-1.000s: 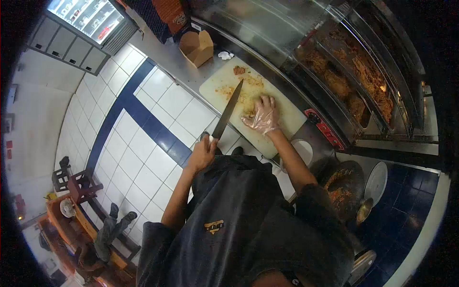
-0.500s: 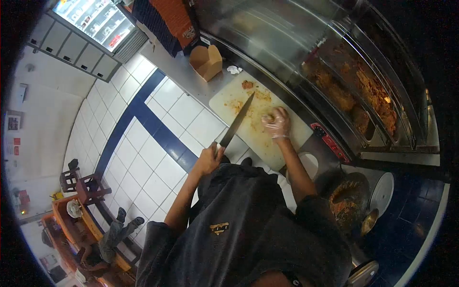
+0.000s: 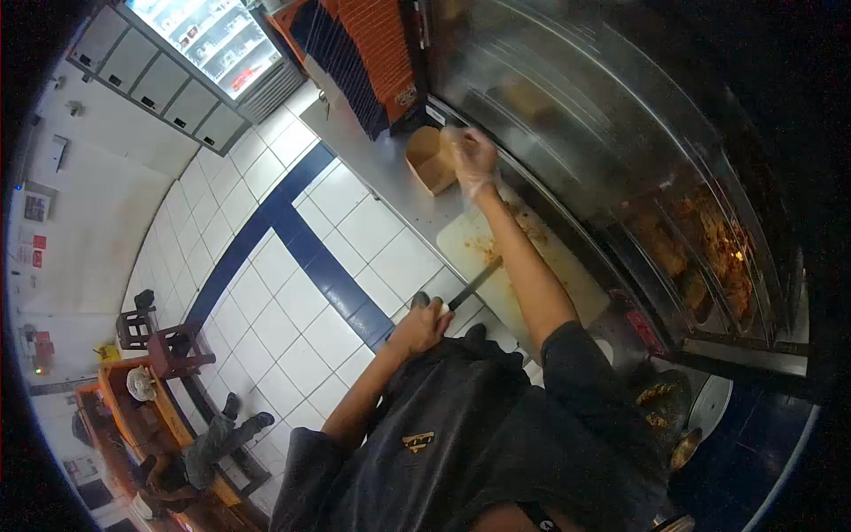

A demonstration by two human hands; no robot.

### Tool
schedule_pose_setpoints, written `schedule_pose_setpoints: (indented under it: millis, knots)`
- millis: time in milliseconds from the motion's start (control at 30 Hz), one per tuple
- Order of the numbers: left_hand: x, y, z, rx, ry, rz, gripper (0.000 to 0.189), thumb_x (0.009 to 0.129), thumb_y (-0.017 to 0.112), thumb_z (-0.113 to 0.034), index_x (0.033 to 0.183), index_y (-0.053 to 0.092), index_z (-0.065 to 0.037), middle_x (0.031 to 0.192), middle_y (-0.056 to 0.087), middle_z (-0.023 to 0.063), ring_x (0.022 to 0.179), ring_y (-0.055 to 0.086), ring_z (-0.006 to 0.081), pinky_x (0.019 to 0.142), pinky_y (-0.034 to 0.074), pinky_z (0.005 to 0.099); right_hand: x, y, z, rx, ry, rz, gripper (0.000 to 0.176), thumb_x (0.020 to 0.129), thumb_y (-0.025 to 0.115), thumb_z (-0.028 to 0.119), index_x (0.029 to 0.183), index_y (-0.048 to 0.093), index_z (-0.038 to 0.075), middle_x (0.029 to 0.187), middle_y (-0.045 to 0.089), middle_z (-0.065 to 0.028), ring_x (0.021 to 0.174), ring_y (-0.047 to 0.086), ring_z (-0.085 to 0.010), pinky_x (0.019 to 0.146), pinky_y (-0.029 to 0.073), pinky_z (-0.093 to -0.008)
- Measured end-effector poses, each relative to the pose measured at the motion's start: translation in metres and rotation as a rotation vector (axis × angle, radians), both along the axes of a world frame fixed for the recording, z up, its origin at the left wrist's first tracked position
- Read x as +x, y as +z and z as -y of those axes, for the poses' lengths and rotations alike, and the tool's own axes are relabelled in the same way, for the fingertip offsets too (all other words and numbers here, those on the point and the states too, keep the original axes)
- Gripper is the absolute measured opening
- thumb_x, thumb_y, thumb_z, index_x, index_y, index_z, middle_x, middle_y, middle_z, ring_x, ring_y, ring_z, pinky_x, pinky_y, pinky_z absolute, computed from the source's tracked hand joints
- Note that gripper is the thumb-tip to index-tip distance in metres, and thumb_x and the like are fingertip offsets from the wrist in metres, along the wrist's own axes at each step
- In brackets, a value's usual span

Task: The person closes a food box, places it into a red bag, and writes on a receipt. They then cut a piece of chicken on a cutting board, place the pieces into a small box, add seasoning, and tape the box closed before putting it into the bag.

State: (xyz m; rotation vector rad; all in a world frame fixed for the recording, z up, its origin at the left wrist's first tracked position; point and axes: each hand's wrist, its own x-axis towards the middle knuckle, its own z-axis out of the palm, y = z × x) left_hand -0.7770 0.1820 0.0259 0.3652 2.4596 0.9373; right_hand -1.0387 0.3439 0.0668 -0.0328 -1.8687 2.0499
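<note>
the knife [image 3: 473,285] has a dark grey blade; the cutting board [image 3: 581,282] is off-white, mottled with orange-brown smears. the open box [image 3: 427,166] is plain tan. silver-grey colours the worktop [image 3: 381,164]. the person's shirt [image 3: 483,430] is black with a small yellow emblem [image 3: 417,441]. at left, dark blue bands cross the white-tiled floor [image 3: 253,301].

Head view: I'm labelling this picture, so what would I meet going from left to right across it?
Dark red stool → left hand → gloved right hand → red panel → round grey disc. Left out for overlap: knife, open box, cutting board.
</note>
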Motion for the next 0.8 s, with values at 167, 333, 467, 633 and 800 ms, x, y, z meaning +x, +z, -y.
schedule_pose_setpoints:
  millis: [167, 333, 467, 633, 800]
  knots:
    - [-0.032, 0.011, 0.002, -0.069, -0.184, -0.113, 0.035, 0.097, 0.054, -0.032, 0.109, 0.051, 0.001, 0.083, 0.064, 0.0287, 0.078, 0.064, 0.0477, 0.071, 0.052, 0.0554, -0.012, 0.020, 0.014, 0.441, 0.214, 0.244, 0.034, 0.091, 0.065, 0.038, 0.095, 0.067, 0.004, 0.077, 0.068, -0.0078, 0.072, 0.063, -0.0154, 0.068, 0.050, -0.0314]
    - [-0.063, -0.004, -0.003, -0.002, -0.328, -0.200, 0.038, 0.096, 0.056, -0.032, 0.113, 0.052, 0.001, 0.081, 0.066, 0.0226, 0.072, 0.065, 0.0430, 0.066, 0.053, 0.0510, -0.022, 0.009, -0.028, 0.587, 0.200, 0.573, 0.039, 0.093, 0.056, 0.038, 0.110, 0.067, 0.005, 0.097, 0.070, -0.0158, 0.090, 0.068, -0.0280, 0.081, 0.054, -0.0394]
    - [-0.088, -0.005, -0.014, -0.033, -0.446, -0.213, 0.042, 0.091, 0.061, -0.030, 0.118, 0.052, 0.000, 0.089, 0.067, 0.0224, 0.078, 0.066, 0.0406, 0.071, 0.054, 0.0468, 0.022, 0.044, -0.029, 1.024, -0.018, 0.331, 0.026, 0.092, 0.058, 0.024, 0.107, 0.067, 0.005, 0.100, 0.069, -0.0191, 0.088, 0.068, -0.0343, 0.079, 0.054, -0.0408]
    - [-0.114, -0.029, -0.038, -0.018, -0.443, -0.467, 0.042, 0.081, 0.064, -0.020, 0.119, 0.057, -0.003, 0.110, 0.063, 0.0164, 0.099, 0.063, 0.0311, 0.081, 0.053, 0.0430, 0.022, 0.040, -0.003, 1.199, -0.043, 0.197, 0.024, 0.088, 0.060, 0.025, 0.105, 0.068, 0.010, 0.110, 0.067, -0.0205, 0.090, 0.068, -0.0381, 0.080, 0.055, -0.0485]
    - [-0.139, -0.075, -0.045, 0.296, -0.462, -0.642, 0.036, 0.090, 0.059, -0.022, 0.122, 0.057, -0.004, 0.117, 0.061, 0.0160, 0.113, 0.055, 0.0343, 0.098, 0.042, 0.0481, 0.010, 0.016, 0.086, 1.238, 0.163, -0.149, 0.015, 0.090, 0.054, 0.016, 0.092, 0.066, 0.007, 0.096, 0.067, -0.0171, 0.077, 0.069, -0.0345, 0.065, 0.057, -0.0459]
